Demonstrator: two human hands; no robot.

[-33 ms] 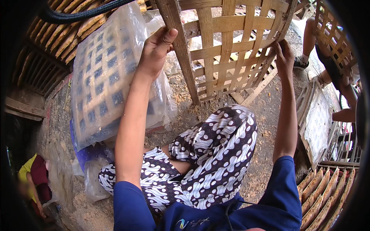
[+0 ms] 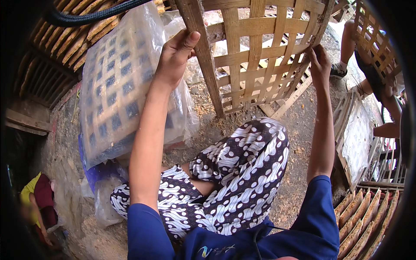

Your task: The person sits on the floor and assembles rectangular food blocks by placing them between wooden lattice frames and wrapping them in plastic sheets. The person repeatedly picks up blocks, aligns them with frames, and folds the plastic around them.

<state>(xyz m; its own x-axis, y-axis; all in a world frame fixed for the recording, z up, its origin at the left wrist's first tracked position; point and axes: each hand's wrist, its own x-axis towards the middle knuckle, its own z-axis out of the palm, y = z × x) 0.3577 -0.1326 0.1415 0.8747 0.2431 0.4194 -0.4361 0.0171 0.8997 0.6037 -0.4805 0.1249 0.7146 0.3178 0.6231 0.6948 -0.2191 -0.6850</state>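
rack (image 2: pixel 252 54): matt wood | sheeting (image 2: pixel 119 82): glossy plastic | trousers (image 2: pixel 242 173): cloth | ground (image 2: pixel 299 130): rough

A dark slatted wooden rack (image 2: pixel 45 84) stands left of a grey floor (image 2: pixel 299 130) strewn with pale crumbs (image 2: pixel 299 150).

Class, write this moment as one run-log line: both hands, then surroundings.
left hand: holds woven panel by left bar | right hand: holds its right bar | left side: plastic-covered lattice
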